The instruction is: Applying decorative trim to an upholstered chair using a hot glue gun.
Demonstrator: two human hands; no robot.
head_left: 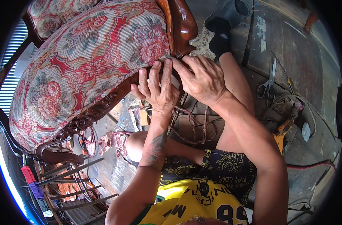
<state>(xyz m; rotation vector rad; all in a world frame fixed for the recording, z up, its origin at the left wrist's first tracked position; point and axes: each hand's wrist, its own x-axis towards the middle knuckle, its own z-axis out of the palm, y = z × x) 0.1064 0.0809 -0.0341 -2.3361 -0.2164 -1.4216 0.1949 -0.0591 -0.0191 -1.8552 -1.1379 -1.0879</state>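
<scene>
Seat edge runs diagonally, lower left up to the wooden post [181, 28]; floral seat [97, 67] fills upper left, carved rail [86, 122] along its underside. Both hands at the front edge, right by the post corner. Left hand [160, 92]: fingers spread apart, tips on the fabric border. Right hand [204, 78]: fingers bent in at the corner, just beside the left index finger; can't tell if they pinch anything. Forearms well apart, gap between them over looped cord [195, 139]. Floor [287, 41] stretches right of the outstretched leg. Count: two hands, one seat, one post, one scissors [271, 80], one orange tool [280, 137], one small wood block [144, 117].
</scene>
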